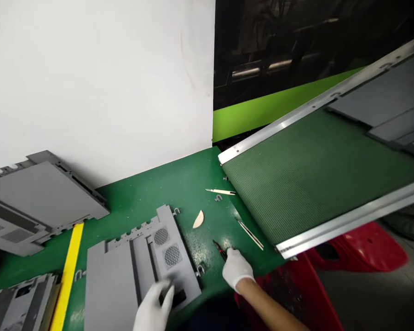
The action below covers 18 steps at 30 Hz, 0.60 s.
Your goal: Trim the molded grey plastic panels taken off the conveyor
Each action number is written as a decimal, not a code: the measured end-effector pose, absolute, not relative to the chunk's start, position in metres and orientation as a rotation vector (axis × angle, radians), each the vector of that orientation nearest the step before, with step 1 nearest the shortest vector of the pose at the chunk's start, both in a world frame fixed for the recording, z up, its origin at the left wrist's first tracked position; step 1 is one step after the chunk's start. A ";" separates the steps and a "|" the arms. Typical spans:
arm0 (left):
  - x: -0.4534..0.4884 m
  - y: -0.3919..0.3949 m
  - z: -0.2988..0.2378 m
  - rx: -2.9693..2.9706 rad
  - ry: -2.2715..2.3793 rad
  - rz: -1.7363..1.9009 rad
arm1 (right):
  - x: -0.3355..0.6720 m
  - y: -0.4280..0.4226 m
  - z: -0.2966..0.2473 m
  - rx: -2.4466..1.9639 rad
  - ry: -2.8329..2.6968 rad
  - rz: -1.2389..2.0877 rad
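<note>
A grey moulded plastic panel [138,262] with two round-cornered mesh vents lies on the green bench mat [189,184]. My left hand [153,305], in a white glove and slightly blurred, touches the panel's near edge. My right hand [236,269], also gloved, sits beside the panel. Its fingertips meet a small red-handled tool [220,250], whose end goes under them. Tweezers [250,233], a craft knife [221,191], a cream half-moon piece [198,219] and a small metal clip [200,270] lie nearby.
A large tilted panel with a ribbed green face and aluminium frame [313,174] overhangs the bench at right. Further grey panels [44,193] lie at left, beside a yellow strip [69,276]. A white wall [89,82] stands behind, and a red crate [359,248] sits below right.
</note>
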State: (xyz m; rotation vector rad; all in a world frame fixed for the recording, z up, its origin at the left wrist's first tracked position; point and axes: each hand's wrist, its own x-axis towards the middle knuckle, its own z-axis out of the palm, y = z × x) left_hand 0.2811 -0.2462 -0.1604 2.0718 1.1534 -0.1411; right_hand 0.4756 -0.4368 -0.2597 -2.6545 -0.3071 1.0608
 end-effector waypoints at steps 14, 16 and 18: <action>0.445 -0.235 -0.242 2.551 -0.307 -1.348 | 0.401 -0.481 -0.247 -2.144 -0.586 1.356; 0.449 -0.237 -0.243 2.507 -0.247 -1.406 | 0.402 -0.473 -0.248 -2.142 -0.613 1.413; 0.453 -0.240 -0.242 2.480 -0.200 -1.441 | 0.400 -0.467 -0.250 -2.140 -0.616 1.438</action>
